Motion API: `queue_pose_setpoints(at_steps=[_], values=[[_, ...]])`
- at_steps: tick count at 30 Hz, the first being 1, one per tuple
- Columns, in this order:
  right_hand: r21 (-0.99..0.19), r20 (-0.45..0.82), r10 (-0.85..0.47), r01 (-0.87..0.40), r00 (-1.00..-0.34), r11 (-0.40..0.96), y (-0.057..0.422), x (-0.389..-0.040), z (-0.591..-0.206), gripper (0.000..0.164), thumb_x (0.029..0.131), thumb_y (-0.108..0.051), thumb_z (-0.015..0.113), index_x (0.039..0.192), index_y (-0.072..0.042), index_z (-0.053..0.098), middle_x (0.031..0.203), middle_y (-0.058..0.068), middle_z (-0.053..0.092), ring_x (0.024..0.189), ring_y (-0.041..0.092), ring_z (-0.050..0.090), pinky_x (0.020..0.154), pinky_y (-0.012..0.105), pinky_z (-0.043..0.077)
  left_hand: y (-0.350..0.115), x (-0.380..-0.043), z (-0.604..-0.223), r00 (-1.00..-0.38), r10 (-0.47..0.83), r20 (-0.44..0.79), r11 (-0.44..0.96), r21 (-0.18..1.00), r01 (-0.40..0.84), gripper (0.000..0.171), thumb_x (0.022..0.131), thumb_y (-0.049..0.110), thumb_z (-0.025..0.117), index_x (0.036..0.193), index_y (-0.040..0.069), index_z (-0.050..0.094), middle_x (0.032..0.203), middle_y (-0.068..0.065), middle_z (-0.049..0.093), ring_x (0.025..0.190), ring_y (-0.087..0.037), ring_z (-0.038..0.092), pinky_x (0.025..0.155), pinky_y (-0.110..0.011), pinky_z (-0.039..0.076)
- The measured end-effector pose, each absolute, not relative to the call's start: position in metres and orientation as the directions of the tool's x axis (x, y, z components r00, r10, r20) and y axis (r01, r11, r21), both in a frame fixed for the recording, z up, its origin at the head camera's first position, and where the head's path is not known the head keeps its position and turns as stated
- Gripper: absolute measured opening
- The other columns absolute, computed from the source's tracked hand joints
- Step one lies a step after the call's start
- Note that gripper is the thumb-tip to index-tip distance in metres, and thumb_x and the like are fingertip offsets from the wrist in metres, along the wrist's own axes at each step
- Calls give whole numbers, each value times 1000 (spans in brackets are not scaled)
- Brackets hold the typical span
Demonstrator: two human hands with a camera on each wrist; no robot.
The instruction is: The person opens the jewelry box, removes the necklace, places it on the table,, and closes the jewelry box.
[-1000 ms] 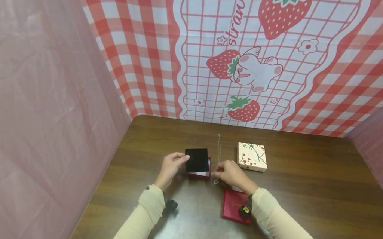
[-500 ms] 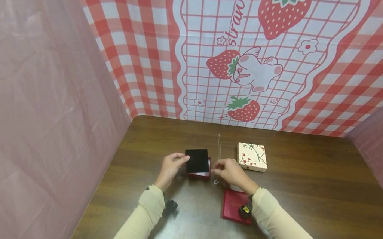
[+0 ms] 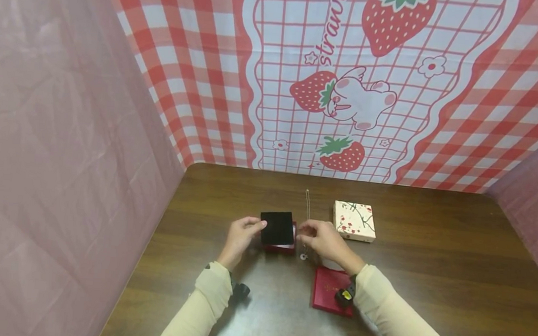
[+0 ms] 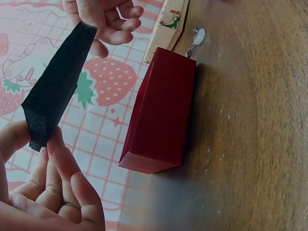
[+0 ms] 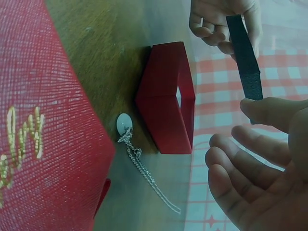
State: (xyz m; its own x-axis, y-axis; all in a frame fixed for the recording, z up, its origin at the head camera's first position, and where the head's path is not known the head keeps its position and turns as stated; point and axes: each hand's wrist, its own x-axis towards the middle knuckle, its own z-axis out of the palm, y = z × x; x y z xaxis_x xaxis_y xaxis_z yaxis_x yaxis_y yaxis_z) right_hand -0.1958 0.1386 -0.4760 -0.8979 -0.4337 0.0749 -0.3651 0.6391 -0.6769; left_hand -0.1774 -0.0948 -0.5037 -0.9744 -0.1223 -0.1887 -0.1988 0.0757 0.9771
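My left hand (image 3: 238,240) pinches a square black foam pad (image 3: 277,228) by its left edge, thumb on top. The pad is held over a small open red box (image 4: 166,110), apart from its walls in the left wrist view. White shows inside the box (image 5: 166,96). My right hand (image 3: 328,243) hovers just right of the pad, its fingers loosely bent and parted with nothing between them; in the right wrist view its thumb overlaps the pad's end, and contact is unclear. Under that hand a silver chain necklace (image 5: 149,175) with a round white pendant (image 5: 124,124) lies on the table.
A red lid (image 3: 327,291) with gold lettering lies near my right wrist. Behind my right hand stands a cream box (image 3: 354,220) with a floral print. A strawberry-patterned cloth (image 3: 332,88) hangs at the back of the wooden table (image 3: 432,265).
My right hand has drawn slightly upward, and its fingers have parted. The black pad has tipped a little lower in my left hand. The necklace and boxes stay put.
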Motion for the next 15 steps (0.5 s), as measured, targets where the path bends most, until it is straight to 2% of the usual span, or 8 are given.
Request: queue_pose_setpoints(at_steps=[8, 12, 15], values=[[-689, 115, -431, -385, -895, 614, 137, -195, -473, 37, 82, -10, 75, 115, 1, 63, 81, 5, 69, 71, 11, 60, 66, 25, 51, -96, -178, -503, -973, -120, -195, 78, 976, -205, 34, 86, 24, 73, 107, -3, 68, 102, -17, 72, 76, -11, 63, 81, -35, 56], [-705, 109, -441, -382, -891, 598, 137, -195, -471, 51, 78, -7, 77, 124, 1, 58, 90, 12, 70, 75, 15, 63, 69, 27, 53, -96, -178, -503, -975, -115, -191, 76, 977, -200, 34, 86, 23, 73, 107, -3, 68, 102, -18, 72, 77, -11, 64, 86, -42, 56], [-715, 97, -455, -380, -885, 587, 137, -195, -470, 64, 76, -8, 80, 132, 0, 52, 100, 18, 69, 82, 23, 65, 73, 32, 56, -96, -178, -503, -975, -113, -189, 76, 977, -198, 34, 86, 23, 73, 106, -3, 68, 103, -18, 72, 77, -11, 64, 86, -43, 56]])
